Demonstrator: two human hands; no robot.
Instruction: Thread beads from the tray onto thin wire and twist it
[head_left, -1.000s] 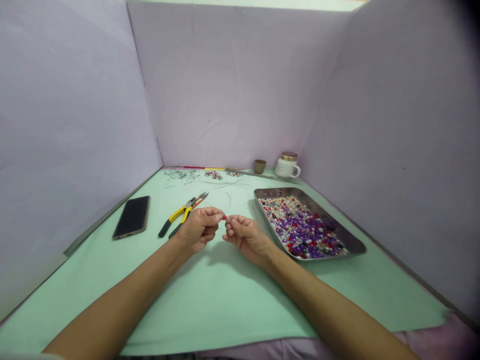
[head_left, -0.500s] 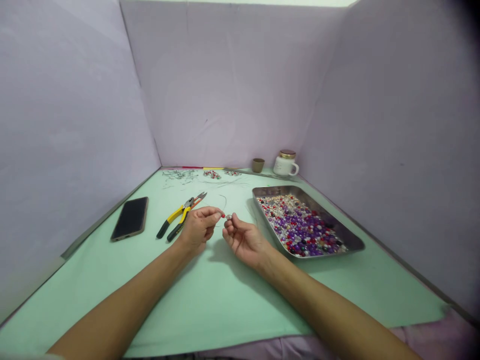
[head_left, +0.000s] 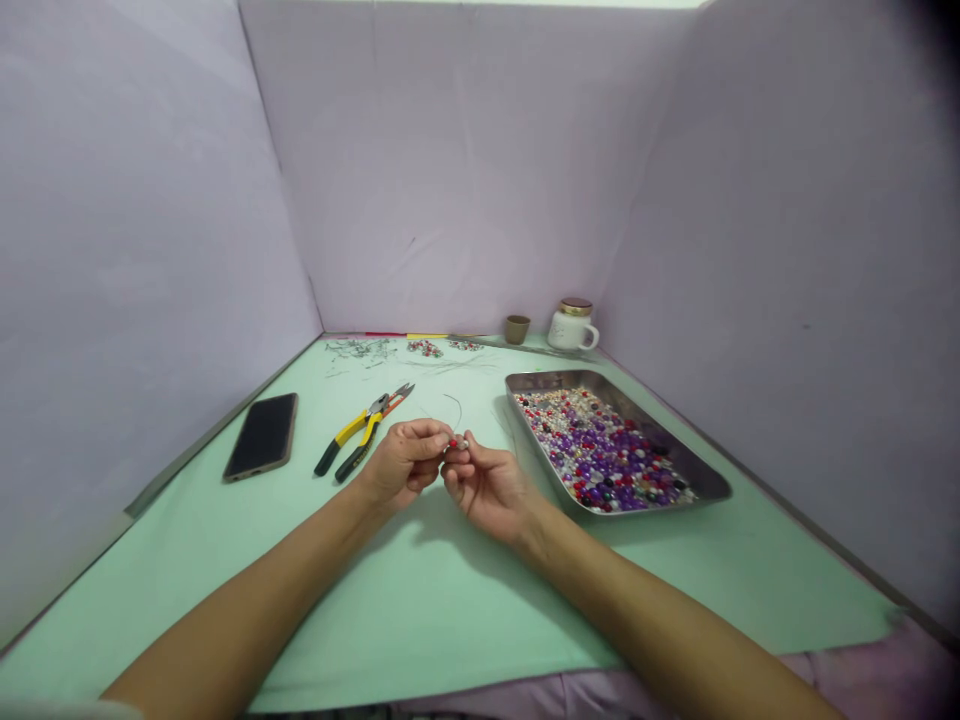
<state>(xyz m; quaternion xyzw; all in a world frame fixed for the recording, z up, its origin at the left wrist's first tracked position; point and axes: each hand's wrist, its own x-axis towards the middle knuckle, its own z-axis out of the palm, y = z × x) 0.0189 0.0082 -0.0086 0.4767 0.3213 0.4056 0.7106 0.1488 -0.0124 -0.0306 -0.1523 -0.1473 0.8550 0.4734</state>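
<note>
My left hand (head_left: 409, 462) is closed in a pinch on a thin dark wire (head_left: 457, 404), whose free end curves up above the fingers. A red bead (head_left: 453, 443) shows at its fingertips. Touching or almost touching it, my right hand (head_left: 491, 488) pinches a silvery white bead (head_left: 463, 446). Both hands meet over the middle of the table, and the fingers hide how the beads sit on the wire. Left of my left hand lie pliers (head_left: 351, 432) with yellow and black handles, beside a cutting tool (head_left: 400, 396) with orange on it.
A metal tray (head_left: 544, 480) of mixed beads stands to the right, and a phone (head_left: 262, 436) lies to the left. Toward the back are wire pieces (head_left: 360, 349), beaded clusters (head_left: 425, 349), a small brown cup (head_left: 517, 329) and a white lidded mug (head_left: 571, 328). Panels enclose three sides.
My hands have come closer together, the left moving slightly right. The red bead and the silvery bead now sit side by side, and the wire's free end has shifted right.
</note>
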